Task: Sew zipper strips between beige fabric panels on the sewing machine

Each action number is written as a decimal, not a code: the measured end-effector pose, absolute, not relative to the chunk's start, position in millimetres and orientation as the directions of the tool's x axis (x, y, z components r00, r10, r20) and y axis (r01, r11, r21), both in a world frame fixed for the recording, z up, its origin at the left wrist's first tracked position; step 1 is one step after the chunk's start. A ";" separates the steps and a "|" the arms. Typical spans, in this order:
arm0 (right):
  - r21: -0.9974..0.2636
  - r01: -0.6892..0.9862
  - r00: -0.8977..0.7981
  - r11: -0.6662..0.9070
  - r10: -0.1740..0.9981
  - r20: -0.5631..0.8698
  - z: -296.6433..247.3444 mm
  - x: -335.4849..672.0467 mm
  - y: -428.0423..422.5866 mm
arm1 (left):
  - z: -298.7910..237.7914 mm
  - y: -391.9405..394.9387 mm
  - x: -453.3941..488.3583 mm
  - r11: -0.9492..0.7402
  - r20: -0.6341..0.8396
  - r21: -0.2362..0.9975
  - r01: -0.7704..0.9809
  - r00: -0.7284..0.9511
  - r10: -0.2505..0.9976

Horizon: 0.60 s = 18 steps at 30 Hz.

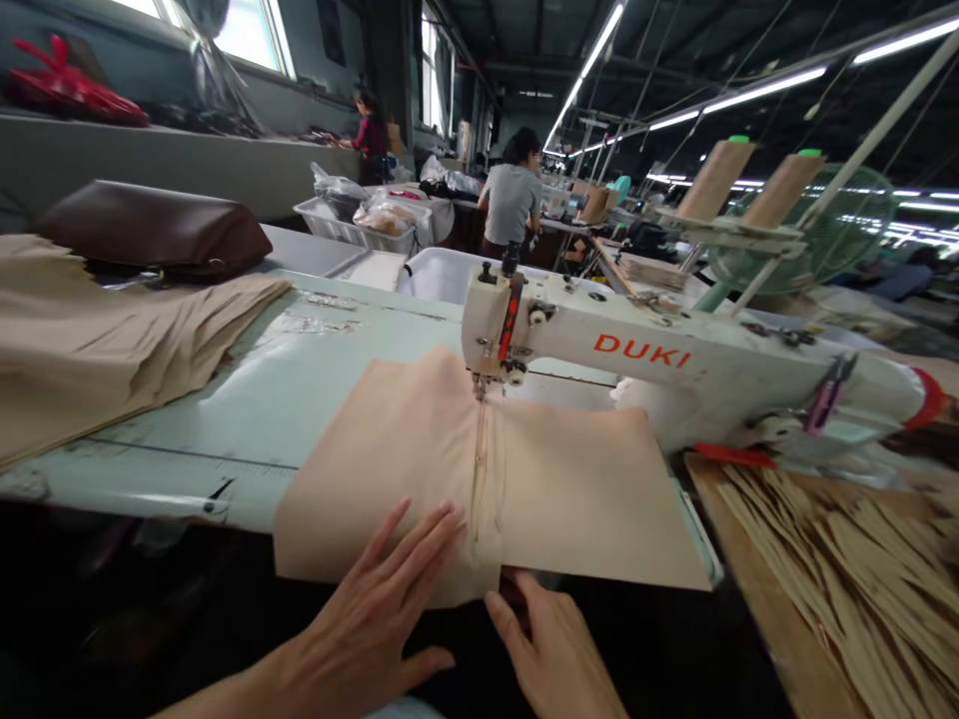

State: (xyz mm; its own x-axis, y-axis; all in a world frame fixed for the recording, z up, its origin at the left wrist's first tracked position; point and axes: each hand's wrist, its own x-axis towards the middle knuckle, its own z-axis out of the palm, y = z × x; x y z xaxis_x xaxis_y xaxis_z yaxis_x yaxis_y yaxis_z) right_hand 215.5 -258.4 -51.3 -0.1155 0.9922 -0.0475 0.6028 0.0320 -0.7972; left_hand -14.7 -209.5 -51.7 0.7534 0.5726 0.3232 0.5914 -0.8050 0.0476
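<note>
A beige fabric panel (584, 489) lies across the bed of a white sewing machine (569, 330), with a zipper (479, 459) running down its middle toward me. The presser foot (480, 387) sits at the far end of that zipper. My left hand (382, 589) rests flat on the panel just left of the zipper, fingers stretched out and thumb apart. At the near edge, my right hand (550, 639) is closed on the panel beside the zipper's end; some of its fingertips are hidden under the fabric.
Stacked beige pieces (112, 340) and a dark brown bag (150, 230) occupy the left. Beige strips (846, 589) lie on a board at right. Thread cones (715, 180) stand behind the machine, near a fan (816, 240). Farther back are a white basket (367, 225) and two people.
</note>
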 end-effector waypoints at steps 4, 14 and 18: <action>-0.955 0.030 -0.196 -0.294 0.936 -0.294 -76.7 193.8 -258.7 | -74.8 -220.4 -5.8 -0.790 0.438 -0.033 0.612 0.719 0.539; -0.778 0.552 -0.018 0.301 0.937 0.349 -16.4 200.0 -249.3 | 8.1 -210.8 -14.7 -0.762 0.475 0.306 0.570 0.603 0.642; -0.496 0.713 -0.319 0.496 0.859 0.401 -20.6 194.1 -229.1 | 44.6 -191.2 -14.5 -0.621 0.427 0.450 0.642 0.456 0.781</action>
